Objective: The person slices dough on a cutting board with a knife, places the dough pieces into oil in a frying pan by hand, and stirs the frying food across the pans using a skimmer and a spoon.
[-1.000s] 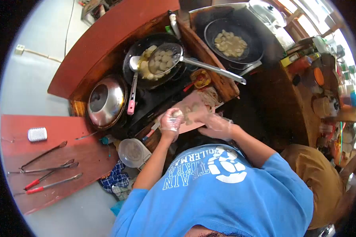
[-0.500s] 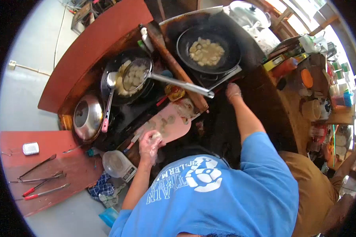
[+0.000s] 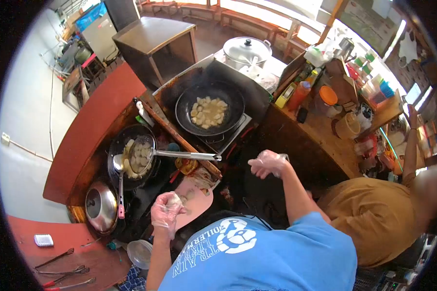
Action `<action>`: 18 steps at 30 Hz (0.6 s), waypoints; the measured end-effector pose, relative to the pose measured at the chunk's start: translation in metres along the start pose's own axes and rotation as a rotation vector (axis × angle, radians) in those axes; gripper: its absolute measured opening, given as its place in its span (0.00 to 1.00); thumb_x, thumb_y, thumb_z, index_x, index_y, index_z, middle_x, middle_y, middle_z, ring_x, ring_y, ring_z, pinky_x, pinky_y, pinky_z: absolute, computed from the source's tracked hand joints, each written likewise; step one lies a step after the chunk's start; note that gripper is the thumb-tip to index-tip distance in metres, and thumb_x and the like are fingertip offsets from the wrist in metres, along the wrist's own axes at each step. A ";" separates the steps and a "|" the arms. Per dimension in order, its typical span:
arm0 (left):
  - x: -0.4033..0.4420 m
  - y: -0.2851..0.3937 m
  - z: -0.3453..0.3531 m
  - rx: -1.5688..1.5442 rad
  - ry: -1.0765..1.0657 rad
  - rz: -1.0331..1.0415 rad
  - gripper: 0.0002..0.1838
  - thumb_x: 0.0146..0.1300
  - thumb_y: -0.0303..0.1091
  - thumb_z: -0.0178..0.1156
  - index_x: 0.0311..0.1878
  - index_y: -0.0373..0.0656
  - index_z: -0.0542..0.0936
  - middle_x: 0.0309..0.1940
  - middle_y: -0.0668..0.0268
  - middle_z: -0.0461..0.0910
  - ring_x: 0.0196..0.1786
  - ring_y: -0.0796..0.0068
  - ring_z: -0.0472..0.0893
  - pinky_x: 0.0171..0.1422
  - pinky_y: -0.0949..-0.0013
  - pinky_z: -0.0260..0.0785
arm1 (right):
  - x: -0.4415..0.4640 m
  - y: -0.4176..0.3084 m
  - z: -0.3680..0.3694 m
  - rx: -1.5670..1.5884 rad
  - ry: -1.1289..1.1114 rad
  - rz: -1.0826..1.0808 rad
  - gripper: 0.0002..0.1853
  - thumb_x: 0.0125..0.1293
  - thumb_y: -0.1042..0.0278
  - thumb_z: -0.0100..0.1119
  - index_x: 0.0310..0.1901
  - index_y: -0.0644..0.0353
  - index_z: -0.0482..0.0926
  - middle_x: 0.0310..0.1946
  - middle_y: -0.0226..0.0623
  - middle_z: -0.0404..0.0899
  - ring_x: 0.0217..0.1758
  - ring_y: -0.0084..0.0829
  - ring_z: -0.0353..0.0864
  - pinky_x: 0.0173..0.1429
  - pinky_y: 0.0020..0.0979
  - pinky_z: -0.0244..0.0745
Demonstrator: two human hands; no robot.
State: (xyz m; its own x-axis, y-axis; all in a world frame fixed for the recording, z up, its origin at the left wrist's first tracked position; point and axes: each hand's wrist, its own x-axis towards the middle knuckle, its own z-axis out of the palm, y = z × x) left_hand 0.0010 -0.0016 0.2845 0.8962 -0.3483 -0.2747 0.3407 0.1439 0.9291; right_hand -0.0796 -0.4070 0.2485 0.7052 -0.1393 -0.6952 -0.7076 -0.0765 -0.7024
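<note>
My left hand (image 3: 167, 212), in a clear plastic glove, is raised beside the pink cutting board (image 3: 197, 212). Its fingers are curled together, and whatever they hold, if anything, is hidden. A few pale flat pieces lie on the board. My right hand (image 3: 268, 164), also gloved, hangs in the air in front of the right wok (image 3: 234, 107), touching nothing, its fingers loosely apart. Pale pieces (image 3: 209, 112) sit in liquid in that wok. Over the left wok (image 3: 118, 140) rests a strainer (image 3: 189, 155) with more pale pieces, and a ladle (image 3: 121, 191) with a pink handle leans there.
A metal lid (image 3: 101, 206) lies left of the woks. Tongs (image 3: 65, 273) and a grater (image 3: 43, 240) are on the red surface. A lidded pot (image 3: 247, 52) stands behind. Bottles and tubs crowd the right counter (image 3: 320, 138). Another person in a brown shirt (image 3: 374, 213) is close at right.
My view has swung up and to the right, bringing the other person further into view. My right hand has come away from the front of the stove; my left hand has lifted by the board.
</note>
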 end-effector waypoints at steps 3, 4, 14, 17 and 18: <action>0.025 0.025 0.020 0.098 -0.232 0.060 0.21 0.56 0.19 0.68 0.52 0.36 0.74 0.38 0.60 0.79 0.34 0.69 0.83 0.36 0.65 0.82 | -0.076 -0.050 0.022 0.045 -0.051 -0.098 0.24 0.66 0.52 0.63 0.41 0.72 0.83 0.34 0.43 0.85 0.32 0.32 0.86 0.34 0.30 0.85; 0.038 0.034 0.029 0.086 -0.311 0.043 0.21 0.55 0.20 0.68 0.53 0.36 0.75 0.36 0.59 0.79 0.33 0.69 0.83 0.35 0.65 0.82 | -0.090 -0.067 0.028 0.040 -0.041 -0.105 0.24 0.66 0.52 0.63 0.41 0.72 0.83 0.34 0.43 0.85 0.32 0.32 0.86 0.34 0.30 0.85; 0.156 0.071 0.146 0.855 -0.705 0.646 0.14 0.56 0.27 0.65 0.47 0.40 0.82 0.38 0.59 0.82 0.34 0.75 0.83 0.37 0.68 0.77 | -0.024 -0.171 0.035 -0.363 -0.221 -0.667 0.29 0.64 0.46 0.65 0.44 0.72 0.82 0.35 0.42 0.84 0.32 0.30 0.86 0.36 0.30 0.86; 0.159 0.097 0.177 1.095 -0.572 0.445 0.14 0.54 0.33 0.65 0.45 0.43 0.82 0.39 0.56 0.84 0.43 0.55 0.82 0.50 0.59 0.74 | 0.026 -0.174 0.016 -0.275 -0.132 -0.615 0.23 0.65 0.50 0.65 0.36 0.69 0.83 0.32 0.42 0.84 0.30 0.32 0.86 0.36 0.33 0.86; 0.168 0.095 0.182 1.134 -0.558 0.386 0.17 0.51 0.33 0.67 0.46 0.42 0.81 0.43 0.55 0.83 0.49 0.49 0.81 0.54 0.57 0.73 | 0.062 -0.161 0.006 -0.414 -0.160 -0.819 0.22 0.65 0.51 0.65 0.35 0.69 0.83 0.31 0.41 0.84 0.29 0.32 0.85 0.36 0.34 0.86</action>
State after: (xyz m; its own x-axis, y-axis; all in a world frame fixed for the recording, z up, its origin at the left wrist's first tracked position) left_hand 0.1322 -0.2154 0.3719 0.5519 -0.8315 -0.0631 -0.5780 -0.4360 0.6898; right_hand 0.0784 -0.3972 0.3178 0.9675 0.2494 -0.0409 0.0760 -0.4415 -0.8940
